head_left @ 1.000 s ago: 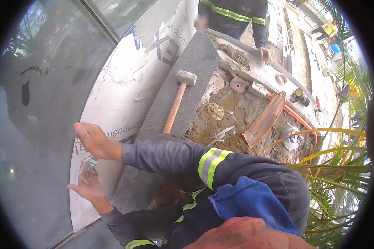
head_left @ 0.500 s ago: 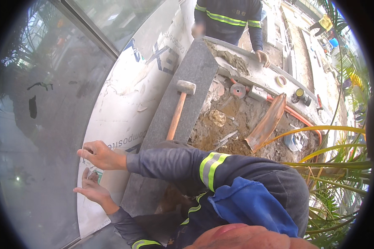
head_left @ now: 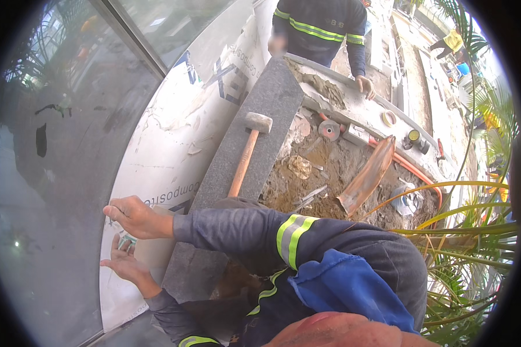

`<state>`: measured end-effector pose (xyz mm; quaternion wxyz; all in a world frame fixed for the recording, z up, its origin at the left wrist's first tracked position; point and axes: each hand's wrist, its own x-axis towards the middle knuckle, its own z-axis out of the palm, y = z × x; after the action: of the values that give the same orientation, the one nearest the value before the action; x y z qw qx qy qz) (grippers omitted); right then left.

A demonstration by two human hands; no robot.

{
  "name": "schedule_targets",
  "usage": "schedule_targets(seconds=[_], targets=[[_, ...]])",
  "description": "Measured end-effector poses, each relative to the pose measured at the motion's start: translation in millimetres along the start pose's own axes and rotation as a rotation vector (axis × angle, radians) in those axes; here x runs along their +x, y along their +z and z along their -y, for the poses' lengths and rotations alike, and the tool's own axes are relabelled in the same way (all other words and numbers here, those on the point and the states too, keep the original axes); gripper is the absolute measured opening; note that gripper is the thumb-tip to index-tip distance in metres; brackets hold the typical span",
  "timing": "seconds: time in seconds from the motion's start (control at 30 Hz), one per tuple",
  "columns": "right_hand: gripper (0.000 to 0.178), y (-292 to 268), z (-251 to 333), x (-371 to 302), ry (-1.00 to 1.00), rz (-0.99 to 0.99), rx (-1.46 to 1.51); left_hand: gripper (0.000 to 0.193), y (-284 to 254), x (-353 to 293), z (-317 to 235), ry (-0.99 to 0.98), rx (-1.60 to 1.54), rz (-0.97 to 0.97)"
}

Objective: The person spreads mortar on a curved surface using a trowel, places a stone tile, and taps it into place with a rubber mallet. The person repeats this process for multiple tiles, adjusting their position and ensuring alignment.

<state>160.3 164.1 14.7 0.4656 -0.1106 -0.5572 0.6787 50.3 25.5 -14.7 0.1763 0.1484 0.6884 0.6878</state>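
My right hand [head_left: 134, 217], the upper one in the picture, has its fingers curled closed close to the lower end of a white printed panel [head_left: 150, 156]. Whatever may be in those fingers is hidden. Just below it, my left hand [head_left: 128, 267] is turned palm up with fingers apart, near the same panel. A small greenish patch [head_left: 127, 240] shows by its fingertips; whether it is a loose piece or part of the panel I cannot tell. Beyond my right forearm a mallet [head_left: 252, 144] with a pale head and wooden handle lies on a dark grey stone slab [head_left: 226, 139].
Glass panes [head_left: 52, 191] rise along the left. At the slab's far end stands a co-worker [head_left: 321, 29], one hand on a pale ledge [head_left: 353, 104]. Rubble holds a cutting disc [head_left: 329, 130], a brown curved piece [head_left: 367, 176] and an orange pipe [head_left: 414, 166]. Palm fronds [head_left: 469, 254] crowd the right.
The view has shifted slightly. Both my hands keep nearly the same place, the right one looking a little more curled. The mallet and the co-worker stay put.
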Motion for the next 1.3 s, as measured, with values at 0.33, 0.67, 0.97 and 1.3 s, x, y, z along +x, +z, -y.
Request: schedule_targets(seconds=[0.33, 0.67, 0.97, 1.3], targets=[[0.045, -5, 6, 4, 0.010, 0.017, -0.024, 0.104, -3, 4, 9, -0.095, 0.002, 0.090], [0.046, -10, 9, 7, -0.061, 0.030, -0.049, 0.081, 7, 4, 11, -0.009, -0.039, 0.082], [0.047, -6, 4, 8, -0.020, 0.045, -0.119, 0.085, -2, 4, 12, 0.014, -0.038, 0.114], [0.095, -13, 26, -3, -0.269, 0.242, -0.664, 0.074, -3, 3, 3, 0.102, -0.047, 0.140]])
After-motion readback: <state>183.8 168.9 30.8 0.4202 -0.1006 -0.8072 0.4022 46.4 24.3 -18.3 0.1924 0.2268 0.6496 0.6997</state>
